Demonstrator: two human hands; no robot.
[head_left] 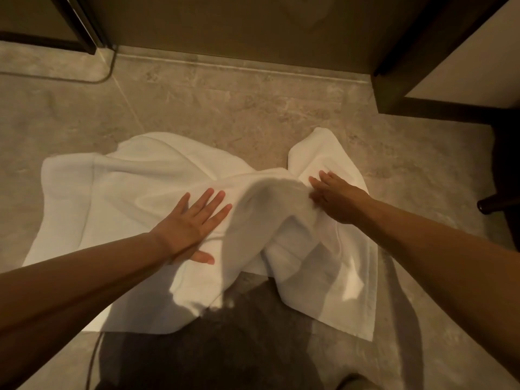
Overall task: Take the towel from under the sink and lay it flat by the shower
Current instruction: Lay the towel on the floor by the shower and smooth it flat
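- Towel [135,175], white, lying rumpled on the stone-tile floor [225,108], near a pale threshold strip [253,67].
- Left part spread mostly flat; 1 raised fold [267,192] arching up in the middle, between the 2 hands.
- Left hand [191,223] palm down on the towel, fingers straight and apart, pressing the cloth.
- Right hand [334,198] on the towel's right part, touching the fold; fingers stretched forward, close together; thumb hidden, so cannot tell whether pinching cloth.
- Dark frame [84,32] far left; dark furniture foot [486,205] at right edge.
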